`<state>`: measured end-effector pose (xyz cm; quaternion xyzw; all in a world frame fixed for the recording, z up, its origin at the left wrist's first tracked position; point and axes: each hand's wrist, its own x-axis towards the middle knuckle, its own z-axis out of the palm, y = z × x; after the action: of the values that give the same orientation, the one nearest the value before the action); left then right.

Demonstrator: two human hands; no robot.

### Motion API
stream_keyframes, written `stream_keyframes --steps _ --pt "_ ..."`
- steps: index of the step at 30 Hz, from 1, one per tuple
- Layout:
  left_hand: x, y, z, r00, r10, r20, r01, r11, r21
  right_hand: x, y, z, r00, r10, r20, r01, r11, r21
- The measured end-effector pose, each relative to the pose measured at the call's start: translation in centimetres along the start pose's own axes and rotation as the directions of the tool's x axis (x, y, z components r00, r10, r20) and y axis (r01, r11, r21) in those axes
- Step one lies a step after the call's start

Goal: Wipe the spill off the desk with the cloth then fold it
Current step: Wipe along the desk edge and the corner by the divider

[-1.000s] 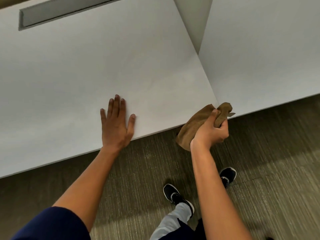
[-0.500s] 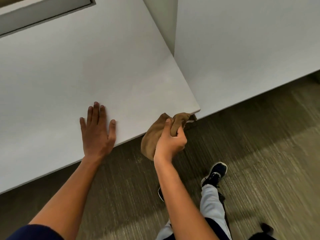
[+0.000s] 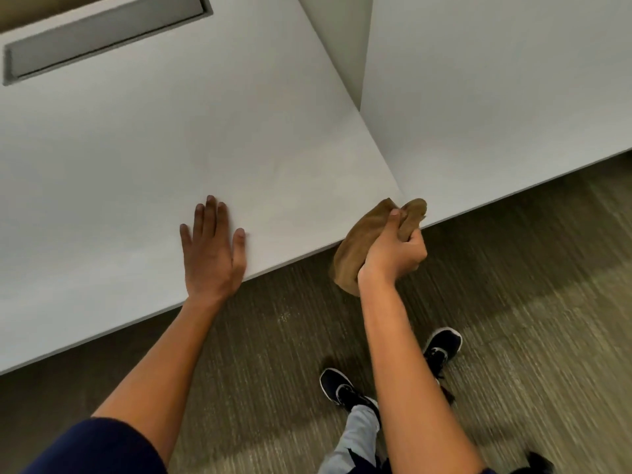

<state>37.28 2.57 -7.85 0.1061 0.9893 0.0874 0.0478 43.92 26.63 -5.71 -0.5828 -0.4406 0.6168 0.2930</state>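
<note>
Brown cloth (image 3: 355, 254) hangs bunched at the near corner of the pale tabletop (image 3: 171, 148), clenched in the right hand (image 3: 393, 253); the left hand (image 3: 212, 251) lies flat, fingers straight, on the tabletop edge.

Desk (image 3: 143, 159) was plain pale grey-white, no pattern, with a darker grey metal-looking recessed strip (image 3: 102, 39) near its far edge. Second desk surface (image 3: 496, 97) on the right was the same pale grey-white. Sliver of tan-brown showed at top left corner behind the desk. Cloth (image 3: 359, 248) was solid brown, tan-ochre, no print visible. Carpet (image 3: 513, 302) was olive-brown and grey with fine striped lines, darker shadow bands across it. Shoes (image 3: 342, 388) were black with white soles and white marking on the side. Trouser leg (image 3: 355, 439) was light grey. Sleeve (image 3: 95, 449) on the left arm was dark navy blue, plain.
</note>
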Motion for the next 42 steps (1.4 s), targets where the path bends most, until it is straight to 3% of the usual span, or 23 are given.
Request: stream_keyframes --steps 8,12,18,22,25,29,35,37,40,42 --pt "0.1 -0.1 0.3 1.0 0.01 -0.007 -0.01 1.0 -0.021 -6.5 2.4 1.4 0.999 0.037 0.017 -0.038 0.999 0.039" --pt "0.0 0.0 0.1 1.0 0.017 -0.024 -0.019 0.997 -0.068 -9.5 4.2 1.4 0.989 0.111 0.103 -0.112 0.994 0.008" --pt "-0.1 -0.2 0.1 0.999 0.035 -0.027 -0.038 0.992 -0.123 -11.4 5.2 1.9 0.977 0.172 0.122 -0.169 0.985 -0.036" --pt "-0.4 -0.2 -0.3 0.999 0.048 -0.006 -0.049 0.989 -0.14 -13.9 5.7 1.5 0.947 0.243 0.209 -0.224 0.968 -0.113" --pt "-0.6 -0.3 -0.7 0.998 0.064 0.017 -0.059 0.977 -0.205 -14.4 6.0 0.6 0.921 0.23 0.315 -0.17 0.964 -0.206" --pt "-1.3 0.3 -1.3 0.999 -0.003 0.038 0.018 0.917 -0.398 -13.6 5.4 -1.5 0.846 0.252 0.471 -0.075 0.929 -0.363" --pt "-4.7 1.1 -1.9 0.999 -0.047 -0.028 0.023 0.829 -0.559 -11.3 3.0 -4.5 0.599 0.357 0.717 -0.008 0.897 -0.441" --pt "-5.4 0.7 -2.1 0.998 -0.059 -0.025 0.036 0.837 -0.546 -10.4 2.1 -5.4 0.616 0.293 0.731 0.029 0.919 -0.394" --pt "-5.4 -1.0 -2.6 0.995 -0.103 -0.006 0.086 0.866 -0.492 -7.8 0.4 -6.6 0.765 0.065 0.641 0.174 0.937 -0.303" --pt "-5.2 -2.5 -3.1 0.99 -0.141 0.013 0.133 0.895 -0.427 -5.7 -1.1 -6.8 0.824 -0.136 0.55 0.351 0.884 -0.308"
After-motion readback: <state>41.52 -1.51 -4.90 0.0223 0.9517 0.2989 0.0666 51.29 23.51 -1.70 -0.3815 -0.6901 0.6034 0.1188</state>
